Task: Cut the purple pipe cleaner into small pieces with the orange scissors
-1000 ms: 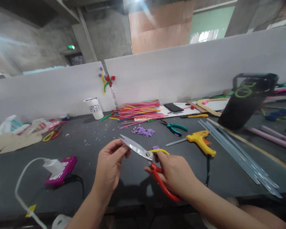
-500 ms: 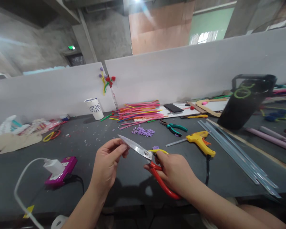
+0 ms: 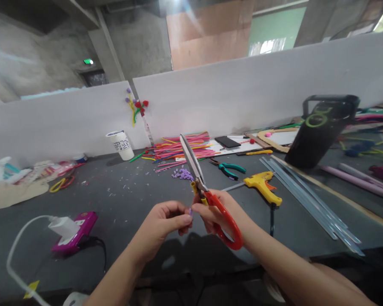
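Note:
My right hand [image 3: 220, 212] is closed on scissors [image 3: 196, 168] with one red and one yellow handle, their blades pointing up and away. Between the thumb and fingertips of my left hand [image 3: 169, 221] is a small purple piece [image 3: 190, 211], perhaps pipe cleaner. The fingertips of both hands nearly meet around it. Just beyond the blades lies a pile of short purple pieces [image 3: 181, 173], partly hidden by the scissors. Behind it is a bundle of pink, red and yellow pipe cleaners [image 3: 178, 148].
To the right lie pliers [image 3: 228, 169], a yellow glue gun [image 3: 263, 187], clear glue sticks [image 3: 309, 199] and a tilted-looking black bottle [image 3: 317, 136]. A magenta power strip [image 3: 76, 233] with a white plug is at left. A paper cup [image 3: 120, 145] stands near the white partition [image 3: 242, 93].
The scissors have swung from pointing left to pointing up. My left hand has moved right and lower, towards my right hand, and a purple piece now shows at its fingertips.

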`<state>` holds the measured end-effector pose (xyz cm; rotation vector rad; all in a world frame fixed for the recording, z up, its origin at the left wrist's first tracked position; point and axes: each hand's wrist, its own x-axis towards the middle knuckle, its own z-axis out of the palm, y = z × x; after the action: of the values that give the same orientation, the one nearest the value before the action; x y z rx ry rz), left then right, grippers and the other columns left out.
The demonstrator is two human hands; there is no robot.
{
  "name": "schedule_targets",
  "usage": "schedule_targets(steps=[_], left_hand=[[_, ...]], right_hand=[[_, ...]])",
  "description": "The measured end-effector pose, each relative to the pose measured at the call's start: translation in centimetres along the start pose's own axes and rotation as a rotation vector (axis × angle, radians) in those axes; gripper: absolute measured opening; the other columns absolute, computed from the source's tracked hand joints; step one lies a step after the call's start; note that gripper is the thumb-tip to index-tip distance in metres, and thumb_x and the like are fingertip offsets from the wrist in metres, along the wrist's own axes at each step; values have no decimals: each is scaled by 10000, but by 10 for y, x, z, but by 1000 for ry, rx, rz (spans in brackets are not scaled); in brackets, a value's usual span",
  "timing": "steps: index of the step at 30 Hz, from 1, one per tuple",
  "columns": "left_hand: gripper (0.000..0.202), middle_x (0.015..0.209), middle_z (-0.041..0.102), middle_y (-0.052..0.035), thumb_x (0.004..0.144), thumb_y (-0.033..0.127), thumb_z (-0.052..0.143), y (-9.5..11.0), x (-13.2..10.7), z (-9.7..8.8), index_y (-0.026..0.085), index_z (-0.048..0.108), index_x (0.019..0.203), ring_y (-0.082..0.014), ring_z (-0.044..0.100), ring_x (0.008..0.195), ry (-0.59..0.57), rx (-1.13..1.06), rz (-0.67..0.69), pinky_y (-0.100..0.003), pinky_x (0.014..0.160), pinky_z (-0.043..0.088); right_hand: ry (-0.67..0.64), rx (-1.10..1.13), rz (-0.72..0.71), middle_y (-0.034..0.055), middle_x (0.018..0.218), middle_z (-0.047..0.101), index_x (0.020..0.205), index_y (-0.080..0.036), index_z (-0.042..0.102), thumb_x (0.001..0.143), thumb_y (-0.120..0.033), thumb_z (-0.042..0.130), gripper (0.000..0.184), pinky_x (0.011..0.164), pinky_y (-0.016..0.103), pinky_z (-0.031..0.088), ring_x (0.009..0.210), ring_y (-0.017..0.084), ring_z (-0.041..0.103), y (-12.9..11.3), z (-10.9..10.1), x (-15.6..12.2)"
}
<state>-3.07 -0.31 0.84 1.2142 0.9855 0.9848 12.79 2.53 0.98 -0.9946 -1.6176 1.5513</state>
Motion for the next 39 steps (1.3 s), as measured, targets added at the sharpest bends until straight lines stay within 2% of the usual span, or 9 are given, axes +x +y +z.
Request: schedule_targets(steps=[5, 8, 12, 17, 21, 25, 29, 33, 39], left_hand=[[55, 562, 550, 12, 651, 168, 643, -3, 2, 0, 124, 635, 683, -78, 461, 501, -7, 60, -35, -208, 508, 361], [58, 576, 572, 6, 642, 182, 640, -2, 2, 3, 138, 639, 680, -92, 480, 516, 58, 134, -10, -216, 518, 375], [60, 646, 607, -6, 665, 203, 613, -1, 2, 7, 159, 632, 701, -123, 525, 611, 183, 343, 76, -233, 590, 397], [58, 659, 609, -17, 679, 176, 570, -2, 2, 11, 161, 626, 677, -146, 541, 640, 219, 513, 122, -253, 615, 405], [47, 572, 569, 8, 663, 195, 599, 0, 2, 9, 153, 621, 666, -116, 505, 540, 299, 365, 100, -229, 538, 393], [58, 584, 563, 20, 660, 197, 633, 2, 2, 2, 151, 605, 679, -91, 486, 534, 429, 112, 183, -202, 531, 388], [65, 589, 557, 30, 660, 196, 649, 5, 0, -1, 157, 599, 674, -76, 479, 548, 509, -64, 246, -183, 540, 386], [30, 588, 552, 29, 658, 166, 639, 9, -2, 0, 149, 614, 661, -71, 474, 549, 539, -114, 299, -176, 534, 379], [2, 593, 553, 35, 664, 162, 629, 11, -4, 0, 161, 628, 662, -74, 472, 560, 551, -144, 333, -182, 549, 377]], right_hand=[[-11, -53, 4, -101, 408, 398, 632, -185, 467, 655, -222, 502, 56, 307, 143, 298, 313, 51, 398, 0, 0, -1], [12, -100, -42, -96, 444, 407, 617, -182, 458, 627, -150, 464, 34, 346, 146, 306, 343, 45, 406, 2, 1, -3], [100, -198, -100, -89, 458, 403, 614, -176, 463, 613, -141, 472, 36, 385, 161, 297, 379, 46, 378, 7, 2, -1], [171, -257, -158, -67, 509, 417, 586, -173, 447, 609, -141, 490, 58, 430, 172, 300, 463, 64, 375, 8, 3, 3], [161, -355, -176, -66, 517, 412, 642, -182, 460, 706, -274, 507, 122, 442, 184, 290, 469, 76, 388, 7, 0, 0], [171, -659, -227, -49, 560, 480, 703, -196, 464, 712, -460, 545, 276, 475, 201, 289, 509, 102, 424, 8, -4, -7], [199, -915, -266, -21, 612, 547, 808, -200, 476, 708, -584, 501, 397, 497, 225, 289, 548, 143, 497, 14, -3, -14], [220, -1117, -286, 33, 681, 601, 815, -183, 500, 740, -621, 417, 452, 514, 251, 298, 604, 190, 563, 22, -2, -16], [245, -1221, -316, 62, 714, 626, 818, -165, 511, 772, -609, 374, 466, 517, 269, 297, 636, 213, 593, 25, -1, -16]])
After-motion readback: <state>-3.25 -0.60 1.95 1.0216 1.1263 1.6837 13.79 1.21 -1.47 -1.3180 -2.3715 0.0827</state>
